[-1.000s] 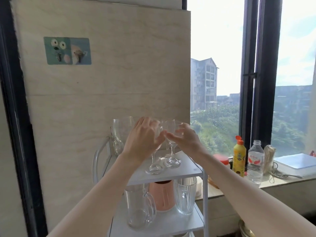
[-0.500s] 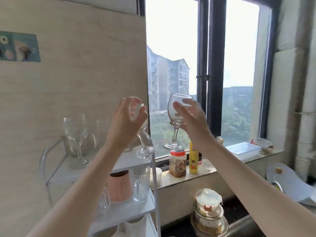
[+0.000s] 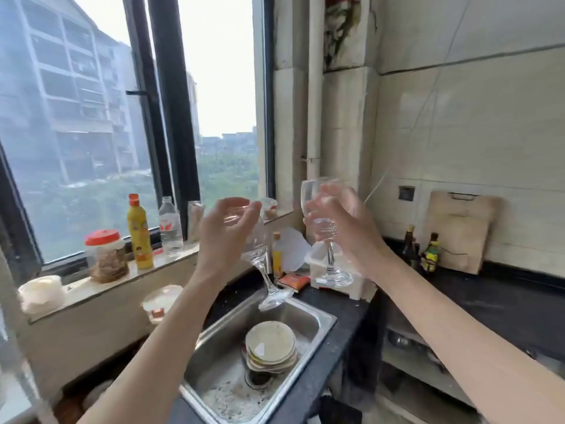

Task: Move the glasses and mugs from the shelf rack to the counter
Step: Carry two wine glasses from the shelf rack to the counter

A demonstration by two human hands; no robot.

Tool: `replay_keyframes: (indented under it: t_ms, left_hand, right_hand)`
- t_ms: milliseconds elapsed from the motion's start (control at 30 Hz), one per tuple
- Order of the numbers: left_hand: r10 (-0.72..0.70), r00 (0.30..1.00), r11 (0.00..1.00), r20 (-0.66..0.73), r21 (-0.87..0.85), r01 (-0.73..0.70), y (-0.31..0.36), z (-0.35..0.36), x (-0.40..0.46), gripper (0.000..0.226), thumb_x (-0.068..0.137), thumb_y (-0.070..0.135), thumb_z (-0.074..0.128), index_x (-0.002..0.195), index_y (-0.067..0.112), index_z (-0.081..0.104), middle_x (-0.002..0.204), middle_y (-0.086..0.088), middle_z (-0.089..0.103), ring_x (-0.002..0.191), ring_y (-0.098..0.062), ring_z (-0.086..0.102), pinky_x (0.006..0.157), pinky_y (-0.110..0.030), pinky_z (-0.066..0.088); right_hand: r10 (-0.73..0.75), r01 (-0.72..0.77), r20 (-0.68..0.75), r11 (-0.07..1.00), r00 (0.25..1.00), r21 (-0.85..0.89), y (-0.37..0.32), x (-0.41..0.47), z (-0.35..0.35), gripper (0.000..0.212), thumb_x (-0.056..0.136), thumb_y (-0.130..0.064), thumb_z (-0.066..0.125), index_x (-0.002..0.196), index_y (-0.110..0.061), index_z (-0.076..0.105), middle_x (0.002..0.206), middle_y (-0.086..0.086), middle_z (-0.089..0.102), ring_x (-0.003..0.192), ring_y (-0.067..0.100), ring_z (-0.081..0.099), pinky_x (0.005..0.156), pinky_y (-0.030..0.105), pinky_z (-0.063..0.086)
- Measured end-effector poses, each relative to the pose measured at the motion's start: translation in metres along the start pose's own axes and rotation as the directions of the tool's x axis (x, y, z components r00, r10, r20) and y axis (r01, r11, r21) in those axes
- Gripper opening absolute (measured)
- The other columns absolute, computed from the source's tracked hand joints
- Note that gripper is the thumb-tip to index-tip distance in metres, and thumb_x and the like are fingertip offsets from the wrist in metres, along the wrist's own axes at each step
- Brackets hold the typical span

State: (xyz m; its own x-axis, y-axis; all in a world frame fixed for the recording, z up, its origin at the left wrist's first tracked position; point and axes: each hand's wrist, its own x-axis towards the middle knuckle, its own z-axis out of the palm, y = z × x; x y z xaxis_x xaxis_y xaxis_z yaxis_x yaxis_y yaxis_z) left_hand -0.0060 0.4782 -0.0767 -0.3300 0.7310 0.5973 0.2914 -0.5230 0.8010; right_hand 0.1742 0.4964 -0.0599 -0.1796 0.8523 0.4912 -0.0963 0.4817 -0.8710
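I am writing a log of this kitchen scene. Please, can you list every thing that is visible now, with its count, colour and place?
wine glasses: 2, clear, held in the air, the left one tilted above the sink
sink: 1, steel, bottom centre
dirty plates: a stack, pale, in the sink
yellow bottle: 1, orange cap, on the windowsill
water bottle: 1, clear, on the windowsill
jar: 1, red lid, on the windowsill
cutting board: 1, wooden, against the right wall
dark bottles: several, on the black counter
left hand: grips the tilted glass's bowl
right hand: grips the other glass's bowl
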Motion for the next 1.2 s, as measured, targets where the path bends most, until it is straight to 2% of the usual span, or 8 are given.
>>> replay_keyframes:
  t_ms: [133, 300, 433, 667, 767, 900, 1067, 1200]
  left_hand:
    - [-0.063, 0.99, 0.992, 0.126, -0.099, 0.076, -0.005, 0.107, -0.034, 0.015, 0.083, 0.03, 0.065, 0.093, 0.019, 0.061, 0.088, 0.006, 0.064, 0.082, -0.021, 0.064, 0.075, -0.033, 0.053]
    - [-0.134, 0.937, 0.937, 0.323, -0.266, 0.226, -0.007, 0.241, -0.073, 0.013, 0.087, 0.029, 0.061, 0.093, 0.022, 0.053, 0.093, -0.001, 0.061, 0.088, -0.022, 0.065, 0.071, -0.038, 0.056]
    - [-0.147, 0.858, 0.9, 0.492, -0.294, 0.322, -0.016, 0.345, -0.102, 0.037, 0.086, 0.029, 0.061, 0.116, 0.01, 0.051, 0.094, -0.003, 0.063, 0.084, -0.018, 0.065, 0.06, -0.024, 0.051]
    - [-0.274, 0.733, 0.813, 0.623, -0.258, 0.523, -0.05, 0.507, -0.104, 0.064, 0.074, 0.043, 0.072, 0.128, 0.018, 0.049, 0.111, -0.01, 0.067, 0.098, -0.019, 0.066, 0.095, -0.039, 0.049]
    - [-0.34, 0.675, 0.753, 0.655, -0.24, 0.613, -0.065, 0.577, -0.083, 0.053, 0.076, 0.038, 0.072, 0.121, 0.015, 0.056, 0.105, -0.009, 0.068, 0.099, -0.02, 0.065, 0.099, -0.041, 0.047]
    - [-0.319, 0.626, 0.769, 0.712, -0.192, 0.61, -0.076, 0.661, -0.064, 0.052, 0.078, 0.034, 0.071, 0.122, 0.011, 0.056, 0.091, -0.008, 0.071, 0.094, -0.021, 0.068, 0.093, -0.037, 0.051]
    - [-0.288, 0.582, 0.841, 0.76, -0.091, 0.534, -0.087, 0.759, -0.062, 0.045, 0.078, 0.036, 0.07, 0.115, 0.011, 0.062, 0.086, -0.007, 0.071, 0.089, -0.018, 0.068, 0.083, -0.025, 0.051]
    - [-0.325, 0.572, 0.864, 0.753, -0.009, 0.504, -0.103, 0.838, -0.068, 0.048, 0.075, 0.041, 0.071, 0.113, 0.014, 0.062, 0.099, -0.01, 0.07, 0.098, -0.022, 0.065, 0.091, -0.034, 0.049]
  right_hand:
    - [0.072, -0.08, -0.161, 0.996, 0.984, -0.043, 0.019, -0.046, -0.11, 0.037, 0.071, -0.038, 0.059, 0.105, -0.027, 0.05, 0.092, 0.001, 0.063, 0.076, 0.013, 0.06, 0.058, 0.027, 0.045]
    - [0.13, -0.186, -0.396, 0.977, 0.909, -0.106, 0.043, -0.1, -0.238, 0.046, 0.084, -0.028, 0.062, 0.122, -0.01, 0.045, 0.097, 0.003, 0.059, 0.076, 0.013, 0.059, 0.053, 0.021, 0.043]
    - [0.124, -0.257, -0.539, 0.95, 0.833, -0.179, 0.051, -0.128, -0.324, 0.038, 0.089, -0.021, 0.057, 0.123, -0.013, 0.043, 0.095, 0.0, 0.06, 0.079, 0.011, 0.06, 0.054, 0.022, 0.046]
    - [0.122, -0.369, -0.67, 0.898, 0.732, -0.239, 0.078, -0.117, -0.466, 0.033, 0.086, -0.023, 0.061, 0.117, -0.023, 0.049, 0.105, -0.005, 0.061, 0.088, 0.01, 0.063, 0.061, 0.026, 0.051]
    - [0.148, -0.403, -0.701, 0.89, 0.697, -0.213, 0.099, -0.091, -0.53, 0.044, 0.073, -0.037, 0.07, 0.113, -0.028, 0.053, 0.114, -0.001, 0.061, 0.107, 0.018, 0.06, 0.086, 0.042, 0.052]
    - [0.175, -0.449, -0.745, 0.875, 0.643, -0.182, 0.123, -0.062, -0.602, 0.086, 0.054, -0.048, 0.074, 0.129, -0.016, 0.046, 0.12, 0.002, 0.061, 0.115, 0.022, 0.057, 0.103, 0.05, 0.041]
    - [0.207, -0.505, -0.774, 0.848, 0.598, -0.163, 0.151, -0.041, -0.69, 0.07, 0.065, -0.037, 0.075, 0.125, -0.016, 0.046, 0.112, 0.001, 0.062, 0.112, 0.021, 0.059, 0.103, 0.048, 0.042]
    - [0.221, -0.528, -0.795, 0.837, 0.565, -0.143, 0.179, -0.029, -0.764, 0.062, 0.072, -0.03, 0.076, 0.125, -0.016, 0.046, 0.113, 0.002, 0.062, 0.112, 0.02, 0.058, 0.102, 0.046, 0.044]
